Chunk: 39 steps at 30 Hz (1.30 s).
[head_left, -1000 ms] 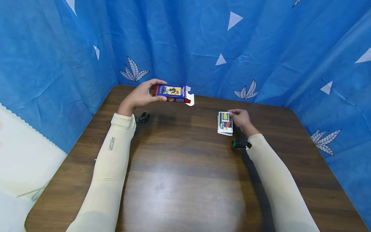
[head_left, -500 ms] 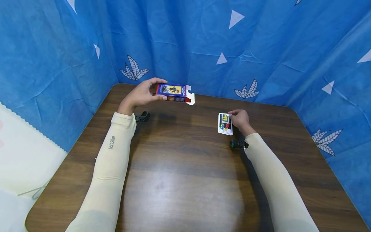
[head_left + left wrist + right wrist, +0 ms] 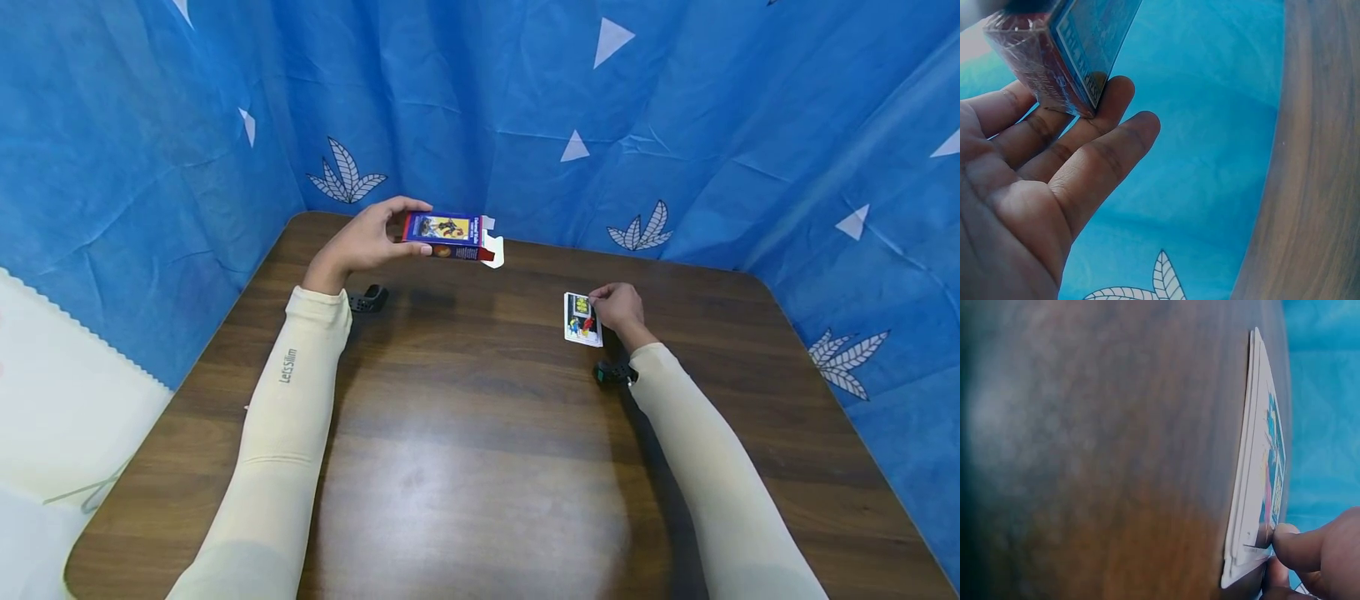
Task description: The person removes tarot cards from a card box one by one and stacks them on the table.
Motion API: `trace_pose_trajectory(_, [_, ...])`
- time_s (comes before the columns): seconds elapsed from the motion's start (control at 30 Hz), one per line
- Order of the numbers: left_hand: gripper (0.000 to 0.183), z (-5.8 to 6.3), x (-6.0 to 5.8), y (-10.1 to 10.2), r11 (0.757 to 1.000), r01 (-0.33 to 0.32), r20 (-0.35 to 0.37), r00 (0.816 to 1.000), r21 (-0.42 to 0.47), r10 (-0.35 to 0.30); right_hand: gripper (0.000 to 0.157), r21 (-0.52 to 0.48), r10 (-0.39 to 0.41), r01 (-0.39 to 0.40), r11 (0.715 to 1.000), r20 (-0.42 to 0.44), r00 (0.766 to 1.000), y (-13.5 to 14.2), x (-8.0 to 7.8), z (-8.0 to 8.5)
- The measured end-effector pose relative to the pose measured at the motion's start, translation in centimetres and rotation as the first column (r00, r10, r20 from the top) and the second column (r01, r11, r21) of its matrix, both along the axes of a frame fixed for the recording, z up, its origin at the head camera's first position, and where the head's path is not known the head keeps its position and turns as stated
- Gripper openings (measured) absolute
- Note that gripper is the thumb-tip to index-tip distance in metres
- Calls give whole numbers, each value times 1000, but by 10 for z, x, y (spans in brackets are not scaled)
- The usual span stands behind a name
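Several cards (image 3: 580, 323), now neater, box (image 3: 446, 231) still held

In the head view, a wide table (image 3: 480, 383) with dark brown wood grain and rounded corners lies through the middle and reaches down to 6 o'clock, where a pale patch of reflected light (image 3: 435, 500) shines on its surface. From 10 to 3 o'clock hangs a bright blue, wrinkled curtain (image 3: 465, 108). It carries white leaf prints with dark outlines, near 10 (image 3: 347, 175), 2 (image 3: 641, 229) and 3 o'clock (image 3: 847, 364), and plain white triangles, the largest at 1 o'clock (image 3: 612, 42). Between 8 and 9 o'clock there is a white sheet with a scalloped edge (image 3: 67, 375); at 8 o'clock, beside the table, a thin greenish cord (image 3: 78, 492) is visible.
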<state>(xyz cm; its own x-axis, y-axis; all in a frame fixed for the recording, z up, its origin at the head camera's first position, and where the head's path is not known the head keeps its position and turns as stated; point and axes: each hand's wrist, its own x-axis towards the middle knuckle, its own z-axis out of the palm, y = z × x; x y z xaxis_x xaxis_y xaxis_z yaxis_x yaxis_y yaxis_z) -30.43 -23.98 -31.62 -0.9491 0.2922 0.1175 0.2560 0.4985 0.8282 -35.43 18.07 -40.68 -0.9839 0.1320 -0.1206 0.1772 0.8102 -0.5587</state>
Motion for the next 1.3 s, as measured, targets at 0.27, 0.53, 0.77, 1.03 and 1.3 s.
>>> trace_pose_trajectory(0.27, [73, -4, 1, 1, 1000, 5, 11, 1000, -2, -5, 27, -129, -31, 14, 992, -130, 991, -18, 5, 3])
trace_pose_trajectory(0.53, [72, -2, 2, -3, 1000, 2, -1, 1000, 1, -2, 25, -620, 60, -316, 718, -398, 916, -100, 29, 54])
trace_pose_trajectory(0.77, [71, -4, 2, -2, 1000, -3, -8, 1000, 4, 3, 18, -678, 228, -342, 651, -254, 940, -139, 40, 68])
trace_pose_trajectory(1.03, [72, -6, 1, 6, 1000, 12, -17, 1000, 5, -12, 26, -695, 236, -171, 699, -3, 972, -152, 40, 62])
trace_pose_trajectory(1.3, [71, -5, -1, 7, 1000, -7, -8, 1000, 3, 7, 26, -656, 204, -164, 737, -15, 979, -146, 38, 66])
